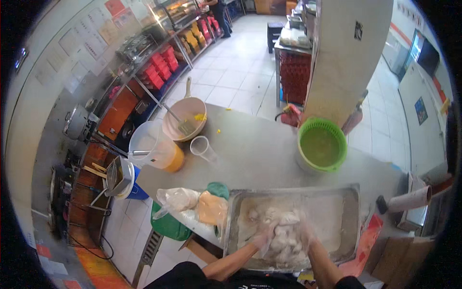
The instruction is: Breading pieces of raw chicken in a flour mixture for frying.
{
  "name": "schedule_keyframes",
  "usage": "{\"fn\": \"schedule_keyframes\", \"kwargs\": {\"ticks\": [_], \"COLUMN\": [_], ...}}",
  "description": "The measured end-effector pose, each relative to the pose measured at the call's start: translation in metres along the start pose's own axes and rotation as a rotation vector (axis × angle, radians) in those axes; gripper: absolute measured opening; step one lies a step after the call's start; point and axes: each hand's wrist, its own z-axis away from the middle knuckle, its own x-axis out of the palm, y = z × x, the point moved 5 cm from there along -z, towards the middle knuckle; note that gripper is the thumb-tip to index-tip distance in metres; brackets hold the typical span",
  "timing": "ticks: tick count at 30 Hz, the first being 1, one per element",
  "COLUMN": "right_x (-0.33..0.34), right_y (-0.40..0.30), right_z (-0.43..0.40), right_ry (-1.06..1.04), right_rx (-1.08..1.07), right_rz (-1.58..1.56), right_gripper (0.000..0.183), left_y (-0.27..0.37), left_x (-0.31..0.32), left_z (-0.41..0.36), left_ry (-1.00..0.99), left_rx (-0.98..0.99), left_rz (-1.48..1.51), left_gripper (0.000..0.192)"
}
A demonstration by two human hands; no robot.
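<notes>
A wide steel tray (355, 216) lies before me, its floor spread with white flour (323, 220). Flour-coated pieces of food (287, 238), perhaps raw meat, are heaped at its middle. On the heap's left side rests my left hand (265, 236), in a clear plastic glove, touching the pieces with its fingers partly hidden. At the heap's right edge is my right hand (306, 234), also gloved and blurred; whether it grips a piece does not show. Bags of white powder (180, 198) and orange powder (213, 207) sit just left of the tray.
A green basket (341, 159) in a bucket of cloudy liquid stands at the back right. A pan with a spatula (186, 126), a jug of orange liquid (175, 159) and a clear cup (204, 148) stand back left. Another person (219, 16) is far off by the shelves.
</notes>
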Motion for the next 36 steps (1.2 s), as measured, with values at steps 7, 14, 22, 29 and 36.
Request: {"fn": "schedule_keyframes", "kwargs": {"ticks": [7,14,22,29,36], "right_x": [-0.085,0.026,-0.029,-0.09,0.002], "right_y": [-0.022,-0.037,-0.037,0.079,0.027], "right_z": [-0.025,-0.036,0.043,0.011,0.034], "right_ry": [0.33,-0.084,-0.124,0.199,0.234], "right_rx": [-0.398,-0.164,-0.563,0.355,0.024], "right_rz": [0.187,-0.243,0.101,0.681,-0.172], "right_gripper": [0.057,0.056,0.047,0.08,0.055], "left_y": [0.116,-0.012,0.022,0.013,0.063], "left_x": [-0.081,-0.002,-0.084,-0.02,-0.009], "left_z": [0.012,-0.046,0.001,0.059,0.035], "left_ry": [0.313,0.04,-0.04,-0.066,-0.178], "left_rx": [-0.783,0.036,-0.013,-1.056,-0.882], "left_rz": [0.106,-0.1,0.793,0.652,0.903], "left_gripper": [0.082,0.069,0.027,0.075,0.067]}}
